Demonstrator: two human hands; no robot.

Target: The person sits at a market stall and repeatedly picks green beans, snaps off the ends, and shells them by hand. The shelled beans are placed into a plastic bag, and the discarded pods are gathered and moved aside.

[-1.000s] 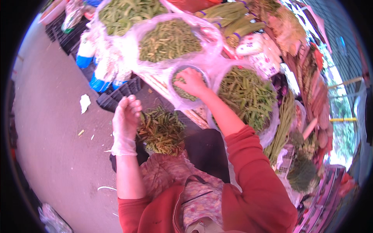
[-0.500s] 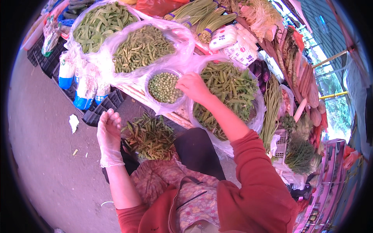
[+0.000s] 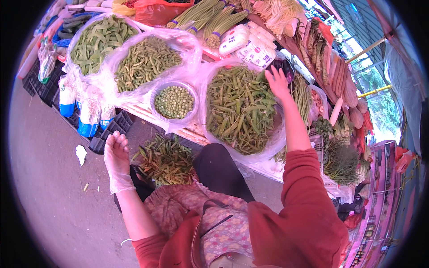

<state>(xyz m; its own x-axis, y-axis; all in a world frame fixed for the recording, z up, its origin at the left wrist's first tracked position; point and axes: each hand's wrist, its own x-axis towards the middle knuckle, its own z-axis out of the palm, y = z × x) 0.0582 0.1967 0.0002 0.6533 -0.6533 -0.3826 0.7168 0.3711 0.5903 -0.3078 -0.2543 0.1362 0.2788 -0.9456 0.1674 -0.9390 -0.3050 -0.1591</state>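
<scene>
My right hand (image 3: pixel 278 83) reaches over the far right edge of a heap of green pea pods (image 3: pixel 239 109) in a plastic-lined container, fingers spread and open. Dark purple eggplants (image 3: pixel 288 70) lie just beyond its fingertips. My left hand (image 3: pixel 118 154), in a thin see-through glove, is raised beside my knee with the palm turned up. Its fingers are stretched upward, and nothing shows in it. Between the hands stands a round clear bowl of shelled green peas (image 3: pixel 174 102). Below it, a pile of pods and empty hulls (image 3: pixel 167 163) lies between my legs.
Two more plastic-lined heaps, flat green pods (image 3: pixel 100 42) and plump pods (image 3: pixel 149 62), stand at the far left. Black crates (image 3: pixel 117 127) edge the stall beside white-and-blue packages (image 3: pixel 90 117). Bundled long beans (image 3: pixel 225 24), white bags (image 3: pixel 254 50) and roots (image 3: pixel 317 47) line the back.
My right hand has left the pea bowl and moved right across the pod heap, its fingers now spread. My left hand keeps nearly the same pose. The whole view has shifted somewhat.
</scene>
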